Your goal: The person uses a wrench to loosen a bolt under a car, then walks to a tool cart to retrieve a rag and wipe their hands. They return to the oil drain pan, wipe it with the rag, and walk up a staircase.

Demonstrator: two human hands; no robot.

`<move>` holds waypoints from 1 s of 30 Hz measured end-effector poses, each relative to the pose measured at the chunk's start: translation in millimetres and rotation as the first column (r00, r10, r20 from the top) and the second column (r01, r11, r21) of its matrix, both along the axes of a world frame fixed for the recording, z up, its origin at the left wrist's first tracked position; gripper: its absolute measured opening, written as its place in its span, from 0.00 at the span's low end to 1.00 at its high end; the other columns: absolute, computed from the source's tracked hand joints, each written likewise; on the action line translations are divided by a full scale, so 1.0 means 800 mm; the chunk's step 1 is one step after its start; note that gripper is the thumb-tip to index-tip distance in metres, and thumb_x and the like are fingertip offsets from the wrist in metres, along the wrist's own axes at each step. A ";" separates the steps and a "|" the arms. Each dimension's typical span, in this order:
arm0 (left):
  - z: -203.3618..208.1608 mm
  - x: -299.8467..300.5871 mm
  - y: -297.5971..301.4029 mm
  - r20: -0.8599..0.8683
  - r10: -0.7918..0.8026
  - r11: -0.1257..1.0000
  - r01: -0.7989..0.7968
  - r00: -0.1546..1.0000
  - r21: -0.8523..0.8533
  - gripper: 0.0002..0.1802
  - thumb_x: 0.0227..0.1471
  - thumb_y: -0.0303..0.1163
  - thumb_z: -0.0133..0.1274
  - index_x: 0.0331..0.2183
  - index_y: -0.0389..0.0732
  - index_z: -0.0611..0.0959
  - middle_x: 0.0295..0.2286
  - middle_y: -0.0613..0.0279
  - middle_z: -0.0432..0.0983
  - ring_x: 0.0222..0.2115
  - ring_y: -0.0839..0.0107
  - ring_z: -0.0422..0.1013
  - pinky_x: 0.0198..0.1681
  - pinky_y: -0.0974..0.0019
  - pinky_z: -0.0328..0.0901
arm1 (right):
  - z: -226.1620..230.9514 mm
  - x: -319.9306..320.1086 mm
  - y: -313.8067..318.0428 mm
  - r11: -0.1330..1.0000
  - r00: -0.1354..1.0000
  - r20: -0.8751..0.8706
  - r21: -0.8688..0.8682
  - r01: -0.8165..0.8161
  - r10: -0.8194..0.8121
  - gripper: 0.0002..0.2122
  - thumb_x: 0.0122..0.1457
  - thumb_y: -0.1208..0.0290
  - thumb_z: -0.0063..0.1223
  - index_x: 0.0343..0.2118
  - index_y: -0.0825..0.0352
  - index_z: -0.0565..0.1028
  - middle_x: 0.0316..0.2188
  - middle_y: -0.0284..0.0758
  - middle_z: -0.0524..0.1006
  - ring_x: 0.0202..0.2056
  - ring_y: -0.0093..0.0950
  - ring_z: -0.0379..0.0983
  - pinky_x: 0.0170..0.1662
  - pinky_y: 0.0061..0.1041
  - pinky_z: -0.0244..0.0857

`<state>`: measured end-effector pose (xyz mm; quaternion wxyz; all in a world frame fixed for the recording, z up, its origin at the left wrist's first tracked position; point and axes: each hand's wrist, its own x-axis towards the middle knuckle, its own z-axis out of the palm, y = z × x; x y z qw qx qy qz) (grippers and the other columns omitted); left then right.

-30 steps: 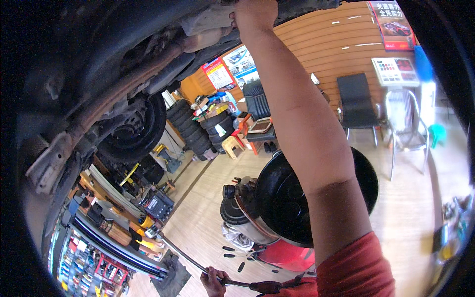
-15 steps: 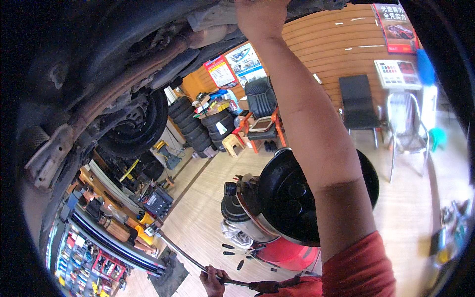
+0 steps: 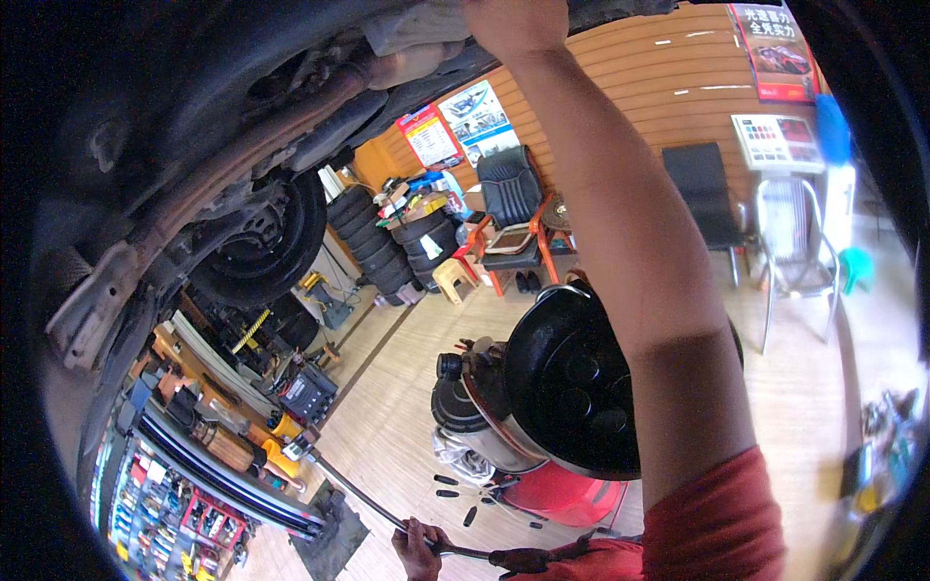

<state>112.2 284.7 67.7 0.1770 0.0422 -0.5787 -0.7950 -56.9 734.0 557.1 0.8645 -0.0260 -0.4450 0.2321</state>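
Overhead, in the head view, the right hand (image 3: 518, 27) is raised to the vehicle underside (image 3: 254, 172); whether its hidden fingers are spread or closed cannot be told. Below, a metal bar (image 3: 360, 496) is gripped by the left hand (image 3: 418, 548), lower left of a black pan (image 3: 542, 407).

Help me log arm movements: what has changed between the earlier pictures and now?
The raised right hand and forearm have shifted rightward in the picture, uncovering more of the orange-armed black chair and hiding part of the plain black chair. Nothing is visibly taken or released. The left hand still grips the metal rod; the black pan stays in place.
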 end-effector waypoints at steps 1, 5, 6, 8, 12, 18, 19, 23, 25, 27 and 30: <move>0.000 0.000 -0.001 0.009 -0.014 1.000 0.014 1.000 -0.016 0.15 0.56 0.35 0.46 0.19 0.44 0.66 0.11 0.65 0.58 0.09 0.68 0.59 0.10 0.63 0.61 | 0.006 -0.005 0.005 0.997 0.997 0.022 -0.007 0.071 -0.071 0.32 0.48 0.63 0.54 0.51 0.79 0.56 0.48 0.60 0.62 0.51 0.54 0.58 0.50 0.42 0.58; 0.001 0.001 -0.006 0.002 -0.072 0.996 0.072 0.997 -0.059 0.15 0.56 0.35 0.46 0.19 0.44 0.66 0.11 0.65 0.59 0.09 0.68 0.60 0.10 0.64 0.61 | 0.027 -0.021 0.050 0.836 0.844 0.036 -0.165 -0.523 0.535 0.28 0.52 0.62 0.49 0.48 0.82 0.59 0.44 0.61 0.66 0.47 0.54 0.62 0.49 0.41 0.58; 0.004 0.000 -0.004 -0.013 -0.092 0.994 0.091 0.996 -0.065 0.15 0.56 0.35 0.46 0.19 0.44 0.66 0.11 0.65 0.59 0.09 0.68 0.60 0.11 0.64 0.61 | 0.016 -0.008 0.044 0.871 0.868 0.072 -0.075 -0.486 0.491 0.28 0.53 0.62 0.47 0.48 0.83 0.60 0.43 0.62 0.67 0.47 0.54 0.63 0.49 0.41 0.59; 0.012 -0.001 0.003 -0.031 -0.095 0.993 0.093 0.995 -0.071 0.15 0.56 0.35 0.46 0.19 0.43 0.66 0.11 0.65 0.59 0.09 0.68 0.60 0.11 0.64 0.61 | 0.010 -0.017 0.036 0.990 0.988 0.074 0.042 -0.137 0.134 0.30 0.52 0.61 0.47 0.50 0.83 0.58 0.46 0.61 0.65 0.48 0.53 0.62 0.49 0.40 0.60; 0.009 -0.010 0.004 -0.055 -0.098 0.994 0.095 0.994 -0.062 0.15 0.56 0.35 0.46 0.20 0.43 0.66 0.11 0.65 0.59 0.09 0.68 0.60 0.11 0.63 0.62 | -0.006 0.024 0.001 0.997 0.925 0.371 0.057 0.059 -0.077 0.36 0.51 0.58 0.50 0.54 0.84 0.52 0.52 0.58 0.62 0.52 0.49 0.60 0.54 0.38 0.58; 0.036 0.002 0.013 -0.058 -0.063 0.993 0.056 0.996 -0.106 0.17 0.56 0.32 0.45 0.17 0.42 0.66 0.10 0.65 0.59 0.09 0.71 0.60 0.13 0.65 0.63 | 0.012 0.010 0.024 0.943 0.904 0.408 0.234 -0.238 0.128 0.27 0.53 0.57 0.46 0.51 0.72 0.64 0.50 0.55 0.64 0.52 0.50 0.59 0.50 0.41 0.60; 0.043 0.002 0.013 -0.078 -0.065 0.996 0.060 0.995 -0.062 0.17 0.56 0.33 0.46 0.17 0.42 0.65 0.10 0.64 0.60 0.09 0.71 0.61 0.13 0.64 0.63 | 0.017 -0.007 0.028 0.949 0.933 0.299 0.175 -0.262 0.202 0.25 0.53 0.57 0.45 0.50 0.71 0.65 0.49 0.55 0.65 0.51 0.50 0.60 0.49 0.41 0.60; 0.070 -0.026 0.036 -0.084 -0.199 0.975 0.188 0.976 -0.120 0.16 0.56 0.37 0.45 0.19 0.45 0.64 0.12 0.68 0.56 0.10 0.72 0.58 0.13 0.65 0.61 | 0.059 -0.091 0.076 0.965 0.968 0.099 0.108 -0.240 0.230 0.25 0.56 0.52 0.42 0.47 0.70 0.67 0.46 0.54 0.68 0.49 0.50 0.62 0.50 0.40 0.58; 0.085 -0.041 0.051 -0.125 -0.223 0.974 0.217 0.967 -0.057 0.16 0.56 0.36 0.45 0.19 0.46 0.64 0.13 0.68 0.57 0.11 0.73 0.58 0.14 0.66 0.61 | 0.036 -0.030 0.058 0.831 0.851 0.128 0.186 -0.525 0.509 0.26 0.55 0.50 0.43 0.48 0.69 0.67 0.46 0.55 0.68 0.50 0.51 0.61 0.51 0.39 0.58; 0.093 -0.061 0.073 -0.202 -0.294 0.956 0.286 0.934 -0.068 0.15 0.56 0.36 0.46 0.20 0.46 0.64 0.13 0.69 0.58 0.13 0.74 0.58 0.15 0.67 0.62 | -0.008 0.022 0.058 0.888 0.841 0.322 -0.001 -0.460 0.435 0.28 0.54 0.49 0.45 0.50 0.68 0.66 0.50 0.52 0.66 0.52 0.50 0.59 0.53 0.38 0.55; 0.130 -0.069 0.087 -0.198 -0.393 0.919 0.386 0.898 -0.074 0.13 0.55 0.34 0.47 0.22 0.44 0.66 0.14 0.68 0.59 0.15 0.75 0.59 0.16 0.67 0.62 | -0.128 0.100 0.001 0.833 0.667 0.553 -0.093 -0.546 0.499 0.16 0.54 0.64 0.54 0.42 0.68 0.68 0.33 0.40 0.75 0.34 0.25 0.73 0.41 0.26 0.65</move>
